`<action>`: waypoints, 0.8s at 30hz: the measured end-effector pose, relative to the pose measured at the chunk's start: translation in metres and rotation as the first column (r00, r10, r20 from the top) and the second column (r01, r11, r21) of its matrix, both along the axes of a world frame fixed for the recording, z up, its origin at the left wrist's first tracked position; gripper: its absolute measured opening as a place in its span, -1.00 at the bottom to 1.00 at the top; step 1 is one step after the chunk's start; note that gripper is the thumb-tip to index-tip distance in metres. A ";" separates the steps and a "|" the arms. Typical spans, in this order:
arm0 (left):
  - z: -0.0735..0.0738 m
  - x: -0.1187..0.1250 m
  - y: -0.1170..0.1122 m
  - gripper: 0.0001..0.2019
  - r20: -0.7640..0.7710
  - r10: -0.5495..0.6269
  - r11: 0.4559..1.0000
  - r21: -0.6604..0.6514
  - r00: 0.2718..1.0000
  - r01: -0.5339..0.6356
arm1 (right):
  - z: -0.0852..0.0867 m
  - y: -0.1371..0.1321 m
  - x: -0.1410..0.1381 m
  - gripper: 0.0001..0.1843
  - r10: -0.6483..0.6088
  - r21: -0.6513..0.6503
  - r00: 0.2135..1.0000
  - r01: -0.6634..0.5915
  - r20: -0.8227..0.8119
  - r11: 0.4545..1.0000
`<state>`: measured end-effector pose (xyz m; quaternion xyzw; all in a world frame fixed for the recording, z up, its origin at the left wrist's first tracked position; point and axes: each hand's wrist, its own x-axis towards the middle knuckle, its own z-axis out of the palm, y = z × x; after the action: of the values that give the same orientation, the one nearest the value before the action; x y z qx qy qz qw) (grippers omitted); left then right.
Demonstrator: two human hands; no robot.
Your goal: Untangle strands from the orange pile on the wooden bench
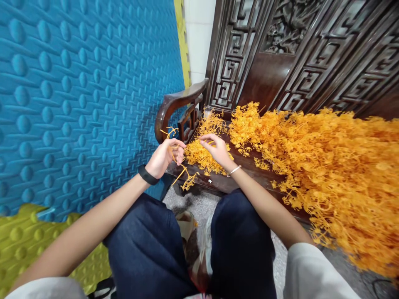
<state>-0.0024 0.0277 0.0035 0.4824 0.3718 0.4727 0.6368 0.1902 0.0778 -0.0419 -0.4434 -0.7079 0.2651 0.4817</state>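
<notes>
At least one orange branched sprig point(188, 182) is located in the left hand point(163, 158), projecting above and below it; overlap prevents an exact count. The left hand's fingers are curled around the sprig. The right hand point(220, 153) is positioned over one smaller orange pile point(196, 153), its thumb and forefinger tips close together; whether they grip anything cannot be told. One larger orange pile point(352, 166) lies to the right; its individual pieces cannot be counted. Both piles rest on one dark wooden bench point(249, 168), fitted with one visible armrest point(183, 97) and one carved backrest point(268, 74). One black wristband point(148, 175) encircles the left wrist; one pale bracelet point(235, 170) encircles the right.
</notes>
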 end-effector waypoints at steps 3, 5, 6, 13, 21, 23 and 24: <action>0.000 0.006 0.002 -0.72 0.032 0.003 1.000 0.010 0.999 -0.003 | 0.004 -0.008 -0.007 -0.79 0.093 -0.028 0.996 -0.093 -0.011 0.995; 0.001 0.009 0.002 -0.72 0.056 0.016 1.000 0.013 0.998 -0.017 | 0.002 -0.008 -0.009 -0.69 0.133 -0.077 0.991 -0.133 -0.008 0.988; 0.002 0.011 0.002 -0.73 0.072 0.026 1.000 0.016 0.997 -0.027 | 0.001 -0.007 -0.008 -0.66 0.133 -0.115 0.991 -0.134 -0.016 0.984; 0.005 0.010 -0.001 -0.91 0.162 0.041 0.996 0.072 0.986 -0.054 | 0.000 -0.003 -0.001 -0.81 0.058 -0.559 0.946 -0.237 -0.319 0.795; 0.009 -0.001 -0.005 -0.33 0.146 0.142 0.967 0.190 0.979 -0.168 | 0.021 -0.011 0.003 -0.81 0.109 -0.269 0.758 -0.357 -0.644 0.894; 0.011 -0.004 -0.007 -0.32 0.116 0.167 0.963 0.193 0.979 -0.187 | 0.024 -0.014 0.002 -0.83 0.156 -0.232 0.714 -0.414 -0.683 0.880; 0.011 -0.004 -0.007 -0.36 0.112 0.190 0.958 0.197 0.975 -0.209 | 0.025 -0.016 0.000 -0.84 0.180 -0.216 0.701 -0.437 -0.690 0.873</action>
<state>-0.0068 0.0203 0.0143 0.4841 0.3377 0.5922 0.5485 0.1902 0.0622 -0.0170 -0.2769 -0.4991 0.6068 0.5531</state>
